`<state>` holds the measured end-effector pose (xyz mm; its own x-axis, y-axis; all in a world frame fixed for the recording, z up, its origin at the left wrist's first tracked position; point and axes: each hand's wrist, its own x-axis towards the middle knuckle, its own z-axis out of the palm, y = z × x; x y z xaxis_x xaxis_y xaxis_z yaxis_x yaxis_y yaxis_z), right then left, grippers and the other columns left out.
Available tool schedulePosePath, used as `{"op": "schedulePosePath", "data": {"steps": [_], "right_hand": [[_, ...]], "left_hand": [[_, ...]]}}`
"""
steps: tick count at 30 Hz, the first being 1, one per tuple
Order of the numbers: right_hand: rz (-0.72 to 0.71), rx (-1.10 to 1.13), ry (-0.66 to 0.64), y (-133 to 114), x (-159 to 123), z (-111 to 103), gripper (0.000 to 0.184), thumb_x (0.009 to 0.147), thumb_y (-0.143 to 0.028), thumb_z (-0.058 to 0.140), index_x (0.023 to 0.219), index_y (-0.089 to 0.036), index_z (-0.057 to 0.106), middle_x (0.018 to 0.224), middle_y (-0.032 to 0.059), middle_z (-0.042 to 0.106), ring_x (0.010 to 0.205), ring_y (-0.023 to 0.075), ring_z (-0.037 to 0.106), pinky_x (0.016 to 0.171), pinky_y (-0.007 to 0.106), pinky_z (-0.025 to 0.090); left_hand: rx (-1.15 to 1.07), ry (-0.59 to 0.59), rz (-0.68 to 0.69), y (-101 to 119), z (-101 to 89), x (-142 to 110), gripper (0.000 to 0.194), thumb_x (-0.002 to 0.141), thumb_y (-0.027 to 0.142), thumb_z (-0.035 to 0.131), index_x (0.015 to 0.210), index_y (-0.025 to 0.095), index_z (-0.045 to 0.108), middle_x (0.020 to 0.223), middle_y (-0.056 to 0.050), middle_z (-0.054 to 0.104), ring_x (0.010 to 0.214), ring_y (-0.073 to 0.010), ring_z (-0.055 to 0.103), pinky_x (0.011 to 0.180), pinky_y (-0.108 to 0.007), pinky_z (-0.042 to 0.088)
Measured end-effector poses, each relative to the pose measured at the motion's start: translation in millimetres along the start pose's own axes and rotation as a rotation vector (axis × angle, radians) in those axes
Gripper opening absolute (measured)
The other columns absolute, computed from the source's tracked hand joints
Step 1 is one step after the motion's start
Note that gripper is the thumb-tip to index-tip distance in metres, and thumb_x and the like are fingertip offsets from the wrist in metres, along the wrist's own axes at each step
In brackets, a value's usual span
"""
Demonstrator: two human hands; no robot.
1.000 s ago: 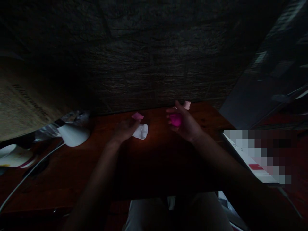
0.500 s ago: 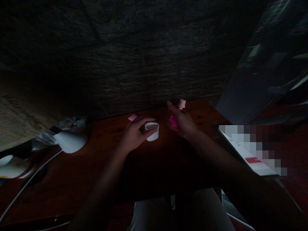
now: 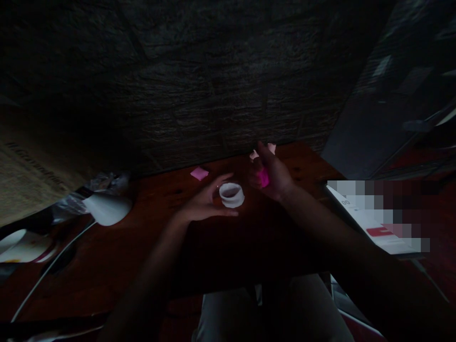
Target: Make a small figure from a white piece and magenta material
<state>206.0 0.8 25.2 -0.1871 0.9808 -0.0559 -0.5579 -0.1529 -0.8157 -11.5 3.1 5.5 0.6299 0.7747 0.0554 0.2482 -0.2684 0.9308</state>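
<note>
A small white cup-like ring (image 3: 232,198) with an uneven rim stands on the wooden table (image 3: 153,223). Around its left side curves my left hand (image 3: 199,204), thumb and fingers spread apart, without a grip on it. To the right, my right hand (image 3: 276,178) is closed round a bright pink lump (image 3: 264,177), mostly hidden by the fingers. Pale pink pieces (image 3: 271,148) show just behind that hand; whether it touches them I cannot tell. Beyond my left hand lies a flat pink square (image 3: 199,173).
On the left stand a white cone-shaped lamp head (image 3: 109,209) with a cable, clear plastic wrap (image 3: 80,204), a cardboard box (image 3: 32,175) and a white cup (image 3: 21,244). A dark textured wall (image 3: 213,95) closes off the back. At right is a white printed box (image 3: 377,228).
My left hand has loosened: its thumb has come out of the white ring and its fingers have spread. My right hand has turned slightly, still closed on the pink lump.
</note>
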Motion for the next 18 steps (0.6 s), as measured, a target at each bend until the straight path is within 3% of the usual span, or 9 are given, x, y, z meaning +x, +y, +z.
{"op": "schedulePosePath", "data": {"steps": [3, 6, 9, 12, 14, 18], "right_hand": [[-0.017, -0.015, 0.016, 0, 1, -1, 0.069, 0.087, -0.073, 0.061, 0.046, -0.024, 0.036, 0.040, -0.0047, 0.039, 0.032, 0.0083, 0.032, 0.034, 0.024, 0.025], [-0.044, -0.038, 0.028, 1, 2, 1, 0.063, 0.089, -0.071, 0.061, 0.050, -0.022, 0.047, 0.044, -0.0032, 0.047, 0.036, 0.0095, 0.040, 0.037, 0.024, 0.034], [-0.024, -0.026, 0.028, 2, 3, 5, 0.046, 0.093, -0.057, 0.063, 0.068, -0.020, 0.065, 0.060, 0.0011, 0.064, 0.050, 0.0131, 0.058, 0.048, 0.026, 0.047], [-0.005, 0.008, -0.009, 4, 1, 9, 0.023, 0.095, -0.039, 0.066, 0.085, -0.019, 0.072, 0.080, 0.0041, 0.076, 0.068, 0.0157, 0.069, 0.059, 0.027, 0.055], [-0.001, 0.029, -0.062, 6, -1, 8, 0.015, 0.091, -0.034, 0.073, 0.090, -0.019, 0.072, 0.080, 0.0026, 0.076, 0.068, 0.0146, 0.069, 0.059, 0.025, 0.056], [0.013, 0.137, -0.149, 5, -4, 4, 0.019, 0.081, -0.030, 0.084, 0.089, -0.018, 0.070, 0.059, -0.0068, 0.062, 0.052, 0.0081, 0.058, 0.054, 0.020, 0.052]], "left_hand": [[-0.164, 0.058, 0.016, -9, 12.7, 9, 0.101, 0.061, 0.024, 0.094, 0.149, 0.025, 0.045, 0.149, -0.016, 0.058, 0.135, -0.0296, 0.058, 0.117, -0.048, 0.041], [-0.178, 0.134, 0.025, -13, 24.7, 16, 0.085, 0.065, 0.026, 0.091, 0.140, 0.022, 0.051, 0.138, -0.014, 0.065, 0.123, -0.0273, 0.066, 0.111, -0.045, 0.047], [-0.135, 0.167, 0.074, -13, 31.2, 21, 0.070, 0.069, 0.030, 0.089, 0.129, 0.020, 0.055, 0.129, -0.012, 0.069, 0.116, -0.0249, 0.068, 0.104, -0.041, 0.050], [-0.099, 0.185, 0.107, -15, 33.2, 23, 0.063, 0.071, 0.034, 0.088, 0.123, 0.020, 0.055, 0.122, -0.010, 0.070, 0.107, -0.0230, 0.069, 0.097, -0.039, 0.053], [-0.088, 0.201, 0.135, -18, 33.7, 23, 0.067, 0.070, 0.035, 0.089, 0.124, 0.020, 0.053, 0.120, -0.009, 0.070, 0.104, -0.0230, 0.069, 0.094, -0.039, 0.055], [-0.068, 0.235, 0.171, -24, 34.9, 22, 0.079, 0.070, 0.037, 0.090, 0.134, 0.022, 0.047, 0.124, -0.010, 0.069, 0.106, -0.0253, 0.069, 0.093, -0.043, 0.056]]}}
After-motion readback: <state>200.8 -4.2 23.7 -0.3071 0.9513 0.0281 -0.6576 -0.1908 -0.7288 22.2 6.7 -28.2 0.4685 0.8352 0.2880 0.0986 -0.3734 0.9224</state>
